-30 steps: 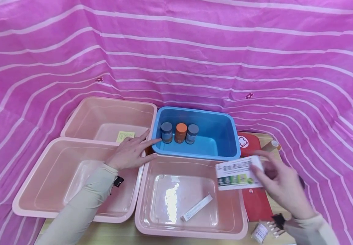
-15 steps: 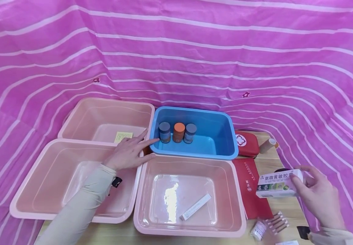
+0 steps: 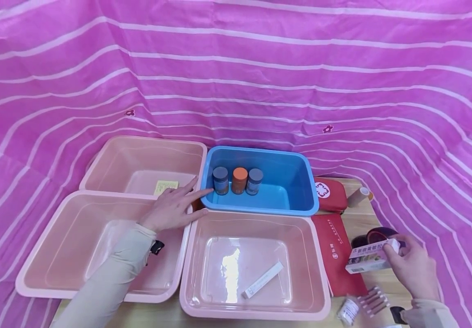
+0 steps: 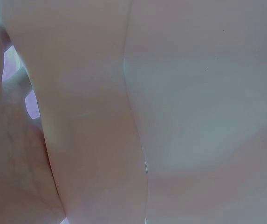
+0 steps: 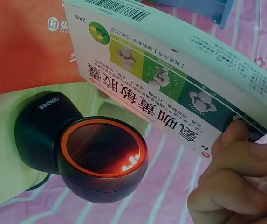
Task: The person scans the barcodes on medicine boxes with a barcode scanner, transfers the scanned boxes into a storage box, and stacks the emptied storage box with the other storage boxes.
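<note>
My right hand (image 3: 413, 266) holds a white medicine box (image 3: 368, 257) by one end, thumb against its face. In the right wrist view the medicine box (image 5: 161, 74) shows Chinese print, green pictures and a barcode along one side. Beside it stands a black barcode scanner (image 5: 103, 158) with a lit orange ring round its dark window; the box overlaps it in the head view. My left hand (image 3: 170, 207) rests with spread fingers over the rims where the bins meet. The left wrist view shows mostly a pink bin wall (image 4: 86, 116).
Three capped bottles (image 3: 239, 181) stand in the blue bin (image 3: 289, 182). A slim white box (image 3: 262, 279) lies in the front pink bin (image 3: 256, 314). A yellow note (image 3: 166, 186) is in the back left bin. Right of them are a red pouch (image 3: 329, 195), a red folder (image 3: 336, 255) and a small white bottle (image 3: 348, 311).
My right hand has carried the medicine box right, away from the front pink bin, then lowered and tilted it close to the scanner. My left hand has stayed on the rims.
</note>
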Demonstrator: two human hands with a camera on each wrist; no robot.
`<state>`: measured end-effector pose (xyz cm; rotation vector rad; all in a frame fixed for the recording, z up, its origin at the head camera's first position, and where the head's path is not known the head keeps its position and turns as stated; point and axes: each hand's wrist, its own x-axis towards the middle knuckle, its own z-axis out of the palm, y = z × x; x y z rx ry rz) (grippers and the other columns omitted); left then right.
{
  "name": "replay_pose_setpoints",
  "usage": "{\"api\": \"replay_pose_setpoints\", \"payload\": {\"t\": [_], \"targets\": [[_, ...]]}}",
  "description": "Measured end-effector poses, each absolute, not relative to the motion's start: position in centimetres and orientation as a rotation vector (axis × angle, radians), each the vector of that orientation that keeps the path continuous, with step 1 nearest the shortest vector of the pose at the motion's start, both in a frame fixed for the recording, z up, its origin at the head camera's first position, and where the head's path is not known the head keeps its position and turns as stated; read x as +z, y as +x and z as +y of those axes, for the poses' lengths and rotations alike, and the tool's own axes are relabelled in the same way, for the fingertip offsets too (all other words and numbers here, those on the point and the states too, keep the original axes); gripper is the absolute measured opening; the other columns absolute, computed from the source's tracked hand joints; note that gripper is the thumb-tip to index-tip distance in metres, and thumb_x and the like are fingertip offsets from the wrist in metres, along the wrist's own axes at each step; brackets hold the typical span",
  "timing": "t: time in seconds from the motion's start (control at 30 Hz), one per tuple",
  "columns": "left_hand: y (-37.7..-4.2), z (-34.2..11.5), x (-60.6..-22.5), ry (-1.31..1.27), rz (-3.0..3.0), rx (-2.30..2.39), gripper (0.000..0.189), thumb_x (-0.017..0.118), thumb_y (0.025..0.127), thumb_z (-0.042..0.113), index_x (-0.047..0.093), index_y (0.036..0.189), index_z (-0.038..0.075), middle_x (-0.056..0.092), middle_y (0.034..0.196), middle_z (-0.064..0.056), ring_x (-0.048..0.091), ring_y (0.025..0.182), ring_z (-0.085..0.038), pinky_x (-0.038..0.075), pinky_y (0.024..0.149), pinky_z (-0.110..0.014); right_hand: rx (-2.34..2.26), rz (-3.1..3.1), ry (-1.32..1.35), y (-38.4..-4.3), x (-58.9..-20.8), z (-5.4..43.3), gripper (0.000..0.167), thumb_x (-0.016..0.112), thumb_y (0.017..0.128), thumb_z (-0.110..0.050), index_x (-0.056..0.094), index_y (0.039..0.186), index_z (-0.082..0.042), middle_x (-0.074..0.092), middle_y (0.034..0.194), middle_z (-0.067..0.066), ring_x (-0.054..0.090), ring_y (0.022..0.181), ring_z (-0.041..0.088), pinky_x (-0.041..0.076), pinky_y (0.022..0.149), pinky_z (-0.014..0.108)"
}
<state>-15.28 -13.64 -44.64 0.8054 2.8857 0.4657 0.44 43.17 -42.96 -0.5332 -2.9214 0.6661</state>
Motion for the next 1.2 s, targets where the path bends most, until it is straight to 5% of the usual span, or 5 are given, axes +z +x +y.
{"api": "replay_pose_setpoints", "payload": {"t": [0.3, 0.6, 0.9, 1.0, 1.2], "targets": [[-15.2, -13.6, -44.6, 0.822, 2.889, 0.481, 0.067, 0.058, 0.096, 0.064, 0.042, 0.156, 0.041, 0.022, 0.171, -0.012, 0.049, 0.142, -0.043, 0.043, 0.107, -0.063, 0.672, -2.897, -0.541, 0.3, -43.4, 43.3, 0.041, 0.066, 0.098, -0.029, 0.062, 0.124, 0.002, 0.074, 0.095, 0.029, 0.069, 0.075, 0.039, 0.043, 0.059, 0.040], [-15.1, -13.6, -44.8, 0.800, 2.893, 0.469, 0.067, 0.055, 0.096, 0.067, 0.041, 0.156, 0.042, 0.022, 0.171, -0.011, 0.047, 0.143, -0.044, 0.040, 0.109, -0.067, 0.685, -2.821, -0.393, -0.4, -40.9, 41.0, 0.037, 0.066, 0.097, -0.023, 0.062, 0.124, 0.002, 0.076, 0.084, 0.024, 0.054, 0.053, -0.001, 0.041, 0.048, 0.028], [-14.9, -13.8, -44.7, 0.814, 2.898, 0.477, 0.067, 0.059, 0.095, 0.064, 0.043, 0.156, 0.040, 0.023, 0.171, -0.012, 0.051, 0.140, -0.043, 0.043, 0.107, -0.064, 0.889, -2.660, -0.005, -4.7, -34.6, 33.3, 0.033, 0.072, 0.094, -0.013, 0.064, 0.125, -0.004, 0.076, 0.091, 0.026, 0.058, 0.063, -0.017, 0.046, 0.046, 0.014], [-14.9, -13.8, -44.6, 0.817, 2.898, 0.477, 0.067, 0.059, 0.095, 0.063, 0.043, 0.156, 0.040, 0.023, 0.171, -0.013, 0.051, 0.139, -0.043, 0.043, 0.107, -0.063, 0.967, -2.635, 0.206, -7.0, -33.3, 29.7, 0.033, 0.073, 0.094, -0.011, 0.063, 0.125, -0.005, 0.078, 0.090, 0.021, 0.064, 0.066, -0.013, 0.050, 0.050, 0.014], [-15.0, -13.5, -44.5, 0.823, 2.899, 0.481, 0.067, 0.060, 0.095, 0.062, 0.043, 0.156, 0.040, 0.023, 0.171, -0.012, 0.050, 0.140, -0.041, 0.043, 0.107, -0.062, 1.077, -2.686, 0.472, -12.0, -31.7, 22.8, 0.035, 0.072, 0.097, -0.018, 0.059, 0.129, -0.011, 0.079, 0.090, 0.013, 0.075, 0.069, 0.017, 0.054, 0.048, 0.024]]}}
